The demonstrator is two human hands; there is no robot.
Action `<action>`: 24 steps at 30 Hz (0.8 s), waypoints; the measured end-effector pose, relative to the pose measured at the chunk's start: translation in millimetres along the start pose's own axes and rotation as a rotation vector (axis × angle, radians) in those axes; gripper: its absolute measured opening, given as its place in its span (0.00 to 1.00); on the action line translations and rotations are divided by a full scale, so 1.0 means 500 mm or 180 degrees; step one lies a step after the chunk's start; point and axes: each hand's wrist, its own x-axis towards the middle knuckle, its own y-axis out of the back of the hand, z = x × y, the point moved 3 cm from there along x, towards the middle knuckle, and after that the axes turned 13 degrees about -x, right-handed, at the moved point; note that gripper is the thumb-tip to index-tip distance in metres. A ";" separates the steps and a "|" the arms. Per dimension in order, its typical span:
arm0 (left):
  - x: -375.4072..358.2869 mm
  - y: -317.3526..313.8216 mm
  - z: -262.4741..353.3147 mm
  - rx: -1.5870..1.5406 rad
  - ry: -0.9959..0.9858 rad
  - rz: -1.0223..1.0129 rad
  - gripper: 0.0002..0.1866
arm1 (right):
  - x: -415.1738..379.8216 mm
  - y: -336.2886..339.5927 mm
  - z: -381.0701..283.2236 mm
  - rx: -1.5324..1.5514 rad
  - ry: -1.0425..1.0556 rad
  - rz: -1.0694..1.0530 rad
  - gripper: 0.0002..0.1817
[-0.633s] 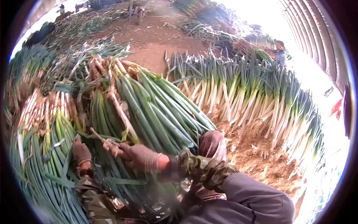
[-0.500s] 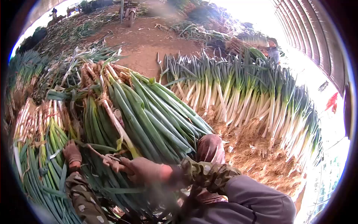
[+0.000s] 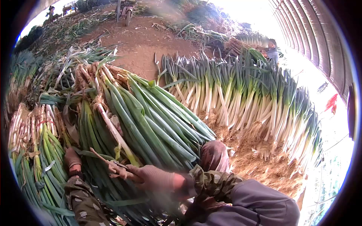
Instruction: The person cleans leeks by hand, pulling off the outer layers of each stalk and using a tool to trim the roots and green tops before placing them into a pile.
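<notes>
My left hand (image 3: 72, 159), gloved, is closed low between two bundles of long green onions. A leaf runs out beside its fingers, but what they grip is hidden. My right hand (image 3: 156, 178), also gloved, is closed around a thin brown stick-like piece (image 3: 115, 168) with a short grey strip along it. Just above my right hand lies a big bundle of green onions (image 3: 151, 120), roots toward the far left, leaves fanned toward my knee. One loose pale stalk (image 3: 115, 126) rests on it. Another tied bundle (image 3: 47, 139) lies left of my left hand.
A long row of green onions (image 3: 230, 90) stands on the right, its roots on brown soil (image 3: 260, 162). Bare earth (image 3: 147, 47) lies beyond the bundles, with a wheeled vehicle (image 3: 126, 13) at the back. Another person (image 3: 272, 51) is beyond the row. A ribbed wall (image 3: 316, 34) curves at the right.
The view has shifted slightly. My right hand, still around the stick-like piece, has moved a little right and down. My left hand stays low between the bundles.
</notes>
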 end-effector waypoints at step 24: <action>0.234 0.339 -0.199 -0.1344 -0.0045 0.0104 0.18 | -0.067 0.075 -0.029 0.0016 -0.0258 0.0152 0.36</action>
